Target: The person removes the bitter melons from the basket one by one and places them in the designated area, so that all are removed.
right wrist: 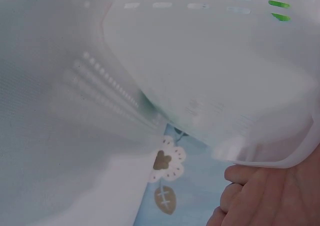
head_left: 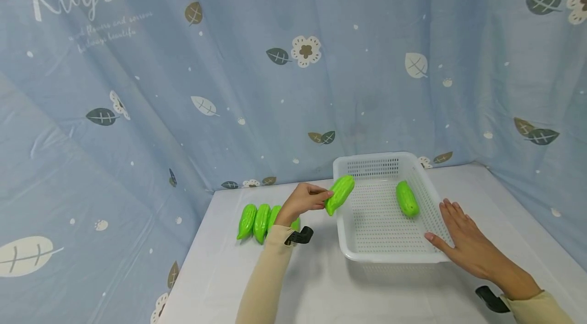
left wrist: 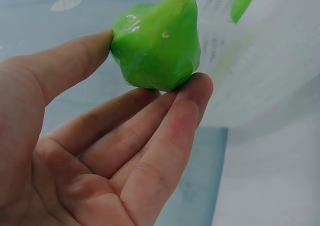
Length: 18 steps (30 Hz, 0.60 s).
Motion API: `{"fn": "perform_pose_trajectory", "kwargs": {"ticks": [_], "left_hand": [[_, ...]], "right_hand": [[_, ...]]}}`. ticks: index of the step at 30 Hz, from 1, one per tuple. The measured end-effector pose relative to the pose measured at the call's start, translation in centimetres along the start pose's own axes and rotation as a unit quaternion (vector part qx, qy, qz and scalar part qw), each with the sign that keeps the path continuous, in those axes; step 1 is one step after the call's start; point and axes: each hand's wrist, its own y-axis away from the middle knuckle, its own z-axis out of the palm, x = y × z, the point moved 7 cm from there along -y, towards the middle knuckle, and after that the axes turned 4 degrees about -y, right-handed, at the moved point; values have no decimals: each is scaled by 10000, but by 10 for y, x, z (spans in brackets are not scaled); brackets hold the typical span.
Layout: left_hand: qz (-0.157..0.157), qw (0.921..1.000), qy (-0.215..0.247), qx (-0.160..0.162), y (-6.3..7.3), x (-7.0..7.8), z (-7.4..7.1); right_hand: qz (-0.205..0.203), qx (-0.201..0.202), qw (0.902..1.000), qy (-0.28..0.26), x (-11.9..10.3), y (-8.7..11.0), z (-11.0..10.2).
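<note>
My left hand (head_left: 304,201) pinches a bright green bitter melon (head_left: 340,194) between thumb and fingertips, tilted beside the left rim of a white plastic basket (head_left: 347,252). In the left wrist view the melon (left wrist: 157,43) shows end-on, lumpy and glossy. Another bitter melon (head_left: 407,199) lies inside the basket, toward its right side. With fingers extended, my right hand (head_left: 472,245) rests at the basket's right rim. Only part of that hand (right wrist: 280,198) appears in the right wrist view, below the rim.
Several more bitter melons (head_left: 262,223) lie side by side on the white table (head_left: 220,283) left of the basket, some partly hidden behind my left hand and wrist. A blue curtain (head_left: 257,84) with leaf and flower prints hangs behind the table.
</note>
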Motion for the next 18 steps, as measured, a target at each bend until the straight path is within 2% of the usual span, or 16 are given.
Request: {"fn": "perform_pose_trajectory", "kwargs": {"ticks": [7, 18], "left_hand": [[-62, 9997, 91, 219, 9, -11, -20], [-222, 9969, 209, 725, 32, -25, -57]], "right_hand": [[11, -2, 10000, 2, 0, 0, 0], [37, 15, 10000, 31, -2, 0, -2]]}}
